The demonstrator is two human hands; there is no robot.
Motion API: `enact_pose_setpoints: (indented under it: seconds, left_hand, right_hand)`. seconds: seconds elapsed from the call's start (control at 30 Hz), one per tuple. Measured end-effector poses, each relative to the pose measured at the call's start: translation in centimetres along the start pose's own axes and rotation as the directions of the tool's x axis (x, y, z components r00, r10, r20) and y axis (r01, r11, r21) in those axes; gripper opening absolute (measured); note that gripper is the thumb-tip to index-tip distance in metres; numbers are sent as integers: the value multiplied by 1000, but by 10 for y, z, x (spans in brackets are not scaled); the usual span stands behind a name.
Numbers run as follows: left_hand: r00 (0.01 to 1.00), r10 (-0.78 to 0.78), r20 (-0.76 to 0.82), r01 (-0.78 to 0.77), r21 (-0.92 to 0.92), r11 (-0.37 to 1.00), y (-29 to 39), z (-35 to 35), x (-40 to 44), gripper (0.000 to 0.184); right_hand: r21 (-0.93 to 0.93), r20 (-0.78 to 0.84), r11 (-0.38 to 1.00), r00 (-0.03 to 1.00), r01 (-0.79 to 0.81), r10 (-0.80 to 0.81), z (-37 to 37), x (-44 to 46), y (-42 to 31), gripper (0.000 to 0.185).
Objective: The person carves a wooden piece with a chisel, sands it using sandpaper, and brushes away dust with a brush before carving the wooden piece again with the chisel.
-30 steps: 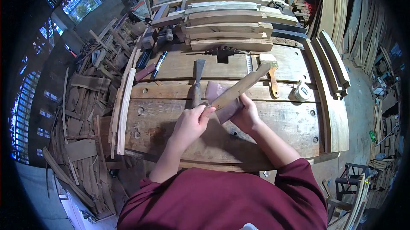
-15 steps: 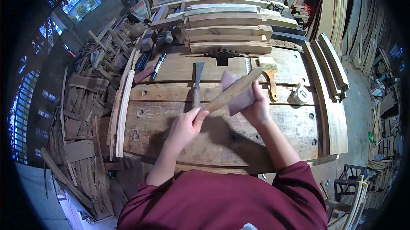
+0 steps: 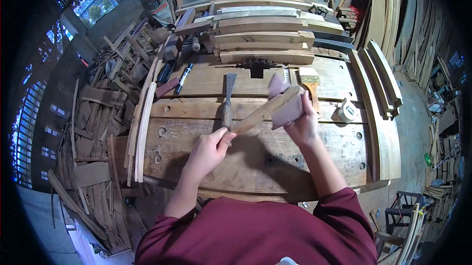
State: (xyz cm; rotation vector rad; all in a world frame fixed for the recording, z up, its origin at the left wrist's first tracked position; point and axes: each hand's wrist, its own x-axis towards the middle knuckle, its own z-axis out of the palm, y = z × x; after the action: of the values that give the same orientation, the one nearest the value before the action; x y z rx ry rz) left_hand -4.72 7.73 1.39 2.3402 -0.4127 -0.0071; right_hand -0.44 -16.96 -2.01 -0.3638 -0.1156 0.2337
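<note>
A narrow strip of wood (image 3: 265, 111) slants over the workbench, its near end pinched in my left hand (image 3: 210, 148). My right hand (image 3: 304, 123) is closed around a folded sheet of sandpaper (image 3: 289, 110), which wraps the strip near its far end. Part of the sandpaper sticks up behind the wood. Beyond my left hand lies a chisel (image 3: 227, 100) with a wooden handle, its blade pointing away. A paintbrush (image 3: 310, 82) rests just past my right hand, its handle partly hidden by that hand.
The workbench (image 3: 206, 172) has slots and round holes. A tape measure (image 3: 347, 111) sits at right, a marker (image 3: 184, 77) at left. Stacked boards (image 3: 265, 57) line the back, and long curved pieces (image 3: 376, 132) lie along the right edge. Scrap wood (image 3: 93, 142) is heaped at left.
My right hand and the sandpaper have slid slightly right along the strip toward its far end. The strip's far end has dipped a little lower. My left hand keeps its hold.
</note>
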Motion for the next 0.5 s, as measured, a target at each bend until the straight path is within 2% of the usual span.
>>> enact_pose_setpoints:
  seconds: [0.07,0.1,0.13,0.2,0.27,0.3,0.33,0.4,0.47,0.5]
  left_hand:
    - [1000,11,1,-11,43,999,4,8,7,32]
    - [1000,29,-2,-29,83,996,4,11,9,33]
    - [1000,29,-3,-28,83,996,3,12,9,33]
    - [1000,17,14,-18,67,998,2,12,10,35]
    - [1000,4,-8,-4,1,1000,2,4,3,35]
    - [1000,-12,-25,11,-63,998,2,1,0,35]
    - [1000,-10,-24,8,-65,998,2,0,1,35]
    - [999,-39,8,39,-31,999,2,0,1,34]
    - [1000,-20,0,20,16,1000,2,9,6,33]
    - [1000,6,-6,-6,57,998,2,13,7,32]
  right_hand:
    - [-122,-269,986,960,-113,77,10,-6,30,52]
    - [-166,-337,961,929,-220,155,16,-11,43,51]
    - [-133,-335,952,917,-274,217,9,-12,50,50]
    - [-176,-285,959,944,-222,166,9,-8,39,53]
    - [-126,-149,988,986,-95,76,6,-2,10,57]
    - [-16,-8,999,1000,-28,28,3,1,-4,60]
    - [-66,69,997,996,-44,48,3,1,-13,59]
    - [-133,-136,991,991,-25,7,14,-4,5,63]
    - [-163,-289,968,947,-193,141,8,-7,39,58]
    - [-151,-303,945,923,-291,236,6,-10,52,55]
